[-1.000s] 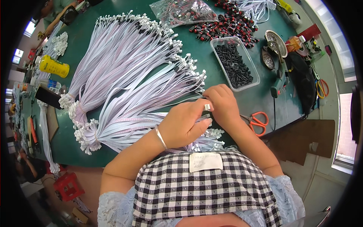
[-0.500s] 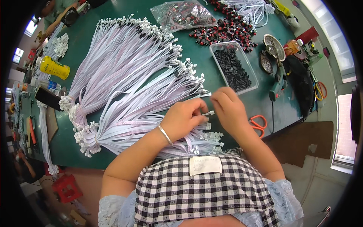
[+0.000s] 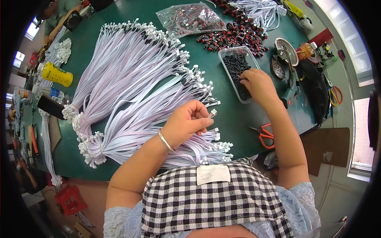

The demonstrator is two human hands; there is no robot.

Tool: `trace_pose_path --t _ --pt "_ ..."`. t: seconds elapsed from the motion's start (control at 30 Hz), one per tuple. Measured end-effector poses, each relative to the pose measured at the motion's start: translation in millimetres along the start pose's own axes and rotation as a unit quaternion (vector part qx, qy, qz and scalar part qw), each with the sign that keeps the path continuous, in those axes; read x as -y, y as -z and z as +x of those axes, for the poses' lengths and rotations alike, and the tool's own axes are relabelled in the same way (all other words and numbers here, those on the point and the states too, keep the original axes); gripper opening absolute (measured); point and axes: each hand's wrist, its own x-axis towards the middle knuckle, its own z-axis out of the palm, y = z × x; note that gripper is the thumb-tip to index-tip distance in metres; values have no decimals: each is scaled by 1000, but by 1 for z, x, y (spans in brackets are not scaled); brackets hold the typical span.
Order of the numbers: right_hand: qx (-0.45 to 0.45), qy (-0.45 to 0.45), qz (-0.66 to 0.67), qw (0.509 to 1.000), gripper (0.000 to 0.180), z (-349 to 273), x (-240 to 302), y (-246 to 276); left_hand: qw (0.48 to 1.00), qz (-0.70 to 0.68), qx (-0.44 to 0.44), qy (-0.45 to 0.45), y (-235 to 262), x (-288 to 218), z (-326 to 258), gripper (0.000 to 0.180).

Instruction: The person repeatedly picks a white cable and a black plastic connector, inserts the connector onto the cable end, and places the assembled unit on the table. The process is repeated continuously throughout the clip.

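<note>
A white flat cable with a small white connector (image 3: pixel 213 113) at its end is pinched in my left hand (image 3: pixel 185 121), the connector sticking out past thumb and fingertips. That hand is over the near strands of a wide fan of pale flat cables (image 3: pixel 131 79), tied in bundles at the left and tipped with white connectors. My right hand (image 3: pixel 257 84) is over a clear plastic tray (image 3: pixel 225 79) of short black tube-like pieces (image 3: pixel 235 63). Its fingers are bent together among the pieces; what they grip, if anything, is hidden.
Orange-handled scissors (image 3: pixel 265 135) lie right of my left hand. Behind the tray are a heap of red-and-black parts (image 3: pixel 246 33) and a clear bag (image 3: pixel 190 18) of similar ones. A green tool (image 3: pixel 293 89) and metal dishes (image 3: pixel 286 49) stand right. A yellow bottle (image 3: pixel 57 74) is left.
My right hand has moved from beside my left hand, up and right into the tray. My left hand has shifted slightly left and still holds the cable. The tray has shifted slightly.
</note>
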Motion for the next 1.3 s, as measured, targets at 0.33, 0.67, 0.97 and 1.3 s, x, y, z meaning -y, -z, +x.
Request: trace_pose_path --t 0.33,0.67,0.97,1.3 --pt "-83 -30 20 996 10 0 16 15 998 -58 -5 16 2 -2 -2 11" --pt "-62 121 249 959 11 -46 107 7 997 -34 -46 -50 0 6 -3 13" --pt "-159 174 181 955 19 -58 112 4 998 5 -43 -37 -1 7 -3 14" --pt "-51 54 342 937 22 -59 90 9 992 -122 -1 -2 7 4 -4 10"
